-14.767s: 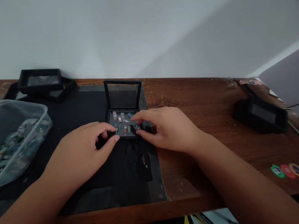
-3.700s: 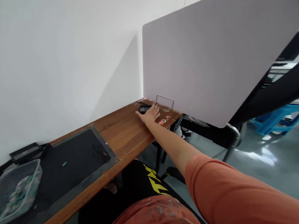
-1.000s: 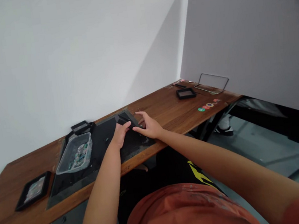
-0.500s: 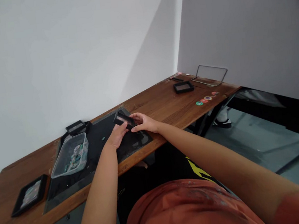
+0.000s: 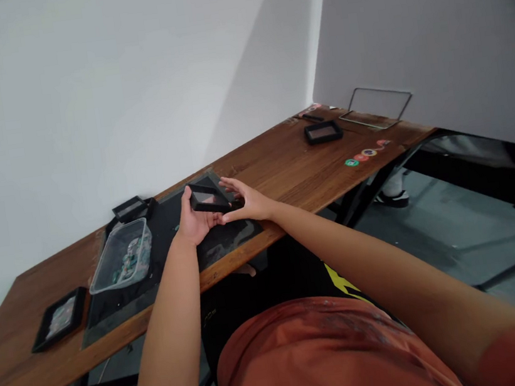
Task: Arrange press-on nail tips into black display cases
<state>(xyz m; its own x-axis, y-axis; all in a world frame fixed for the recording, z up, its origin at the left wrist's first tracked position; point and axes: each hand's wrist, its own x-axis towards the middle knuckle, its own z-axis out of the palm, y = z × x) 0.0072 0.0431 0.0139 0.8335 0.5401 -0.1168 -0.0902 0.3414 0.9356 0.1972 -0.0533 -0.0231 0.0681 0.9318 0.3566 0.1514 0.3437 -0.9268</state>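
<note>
My left hand [image 5: 193, 220] supports a small black box with a clear window [image 5: 207, 195] above the dark mat, thumb at its left end and fingers underneath. My right hand [image 5: 249, 200] curves around the box's right end, its thumb below and its fingers along the far side. The window faces up and shows something pale pinkish inside, too small to make out. Left of my hands, a clear plastic tub [image 5: 121, 255] holds several small teal and grey pieces. A dark mat [image 5: 167, 224] lies beneath the tub and the hands.
Another black windowed box [image 5: 59, 319] lies at the left, and black box parts [image 5: 130, 209] sit against the wall. At the far right are a black box [image 5: 323, 132], round stickers [image 5: 369, 153] and a metal wire frame [image 5: 381, 107]. A person's shoe [image 5: 394, 199] shows beyond the table.
The box has turned so its window faces up more fully. My left thumb has shifted from the window to the box's left end. The view has shifted slightly.
</note>
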